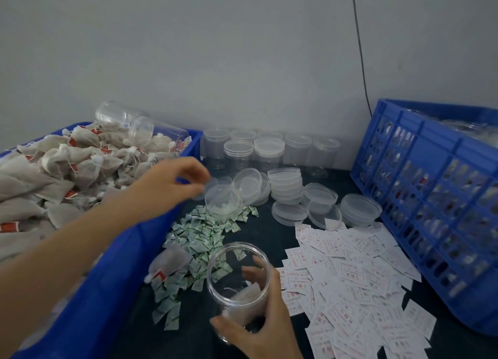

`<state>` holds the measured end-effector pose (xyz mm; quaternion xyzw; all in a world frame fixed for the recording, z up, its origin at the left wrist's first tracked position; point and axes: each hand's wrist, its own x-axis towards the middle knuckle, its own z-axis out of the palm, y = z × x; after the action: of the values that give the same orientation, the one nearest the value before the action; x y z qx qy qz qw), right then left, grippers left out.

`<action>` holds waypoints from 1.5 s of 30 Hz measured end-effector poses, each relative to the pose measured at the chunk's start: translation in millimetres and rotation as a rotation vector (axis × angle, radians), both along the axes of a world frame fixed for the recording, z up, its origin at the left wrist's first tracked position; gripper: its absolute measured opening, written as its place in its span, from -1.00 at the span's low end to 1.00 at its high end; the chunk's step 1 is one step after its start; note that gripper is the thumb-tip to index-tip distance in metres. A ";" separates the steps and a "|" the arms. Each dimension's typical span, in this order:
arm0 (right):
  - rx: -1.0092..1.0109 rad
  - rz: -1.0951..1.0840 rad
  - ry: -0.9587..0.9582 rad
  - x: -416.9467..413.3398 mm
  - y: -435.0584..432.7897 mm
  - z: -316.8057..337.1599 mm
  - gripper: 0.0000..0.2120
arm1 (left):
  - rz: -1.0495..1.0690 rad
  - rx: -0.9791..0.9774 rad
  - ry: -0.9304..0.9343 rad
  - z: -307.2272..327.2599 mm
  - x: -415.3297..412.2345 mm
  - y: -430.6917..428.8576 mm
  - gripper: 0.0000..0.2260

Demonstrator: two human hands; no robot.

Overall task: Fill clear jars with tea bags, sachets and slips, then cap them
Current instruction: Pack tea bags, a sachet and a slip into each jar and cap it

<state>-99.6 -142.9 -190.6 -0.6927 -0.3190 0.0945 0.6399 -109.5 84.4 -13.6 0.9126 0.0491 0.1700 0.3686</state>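
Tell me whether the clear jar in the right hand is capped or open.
Open: the clear plastic jar shows a bare round rim, no lid, tea bag inside.

No text can be read with certainty; the white paper slips (347,286) on the dark table carry red printed characters inside red frames, too blurred to make out; the small sachets (199,240) show green print, also illegible; the tea bags (80,159) in the blue bin bear red tags whose marks are too small to read.
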 end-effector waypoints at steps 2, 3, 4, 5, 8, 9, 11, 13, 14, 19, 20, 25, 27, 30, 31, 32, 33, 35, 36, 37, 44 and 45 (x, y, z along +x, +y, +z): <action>-0.011 -0.004 -0.001 0.1 0.5 0.0 0.01 | 0.257 0.105 -0.029 -15.4 13.7 38.0 -0.78; -0.010 -0.005 -0.002 0.0 0.6 -0.3 0.01 | 0.375 0.139 -0.004 -26.2 19.6 58.3 -0.81; -0.008 -0.006 -0.002 0.1 0.7 -0.5 0.01 | 0.459 0.183 0.039 -38.5 23.4 78.6 -0.85; -0.008 -0.009 -0.001 0.3 0.8 -0.3 0.02 | 0.503 0.264 0.124 -52.1 24.1 98.1 -0.87; -0.006 -0.013 -0.011 0.8 1.8 -0.2 -0.02 | 0.460 0.628 0.687 -98.6 12.3 139.2 -0.45; -0.004 -0.016 -0.015 0.9 1.9 -0.7 -0.03 | 0.418 0.692 0.847 -110.4 7.1 146.4 -0.32; -0.007 -0.023 -0.013 1.3 2.6 -1.1 -0.03 | 0.383 0.753 0.890 -119.8 0.7 156.4 -0.25; -0.008 -0.023 -0.003 2.1 3.6 -0.9 -0.04 | 0.422 0.745 0.723 -115.3 1.9 159.7 -0.34; -0.007 -0.020 -0.001 2.3 3.9 -0.2 -0.04 | 0.461 0.723 0.643 -112.3 3.5 160.3 -0.40; -0.005 -0.015 -0.001 3.1 4.2 2.1 -0.06 | 0.572 0.852 0.676 -104.9 8.2 152.2 -0.73; -0.006 -0.018 -0.003 2.7 4.3 1.9 -0.06 | 0.590 0.820 0.669 -103.2 7.0 154.6 -0.79; -0.011 -0.029 -0.013 2.4 4.2 -0.3 -0.01 | 0.650 0.629 0.330 -76.7 2.8 148.3 -0.77; -0.013 -0.028 -0.020 2.2 3.7 -0.7 0.00 | 0.621 0.458 0.096 -57.6 1.8 131.0 -0.67; -0.021 -0.022 -0.022 2.0 2.9 -0.8 0.01 | 0.543 0.352 -0.080 -20.2 3.8 90.0 -0.64; -0.023 -0.022 -0.020 1.8 2.6 -1.1 0.02 | 0.498 0.338 -0.111 -8.3 3.5 72.4 -0.65; -0.027 -0.023 -0.017 1.8 2.3 -1.3 0.02 | 0.461 0.322 -0.129 2.2 1.7 54.3 -0.67; -0.033 -0.024 -0.016 1.5 1.9 -1.5 0.02 | 0.424 0.298 -0.137 10.7 -1.3 36.6 -0.71; -0.040 -0.027 -0.014 1.0 1.8 -1.2 0.02 | 0.313 0.175 -0.119 21.6 -6.9 6.9 -0.82; -0.040 -0.027 -0.012 0.8 1.8 -0.9 0.02 | 0.242 0.065 -0.103 24.5 -9.9 -6.1 -0.88; -0.037 -0.026 -0.011 0.7 1.6 -0.6 0.01 | 0.169 -0.056 -0.082 25.5 -12.4 -18.2 -0.90; -0.015 -0.023 -0.017 0.0 0.1 4.5 -0.04 | -0.141 -0.322 0.154 1.6 -21.6 -58.3 -0.82; -0.013 -0.022 -0.019 -0.2 0.1 5.5 -0.04 | -0.163 -0.293 0.193 -3.1 -22.6 -59.1 -0.84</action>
<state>-99.7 -142.8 -185.1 -0.7013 -0.3168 0.0829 0.6332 -132.1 25.3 -16.7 0.8623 0.0343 0.0425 0.5035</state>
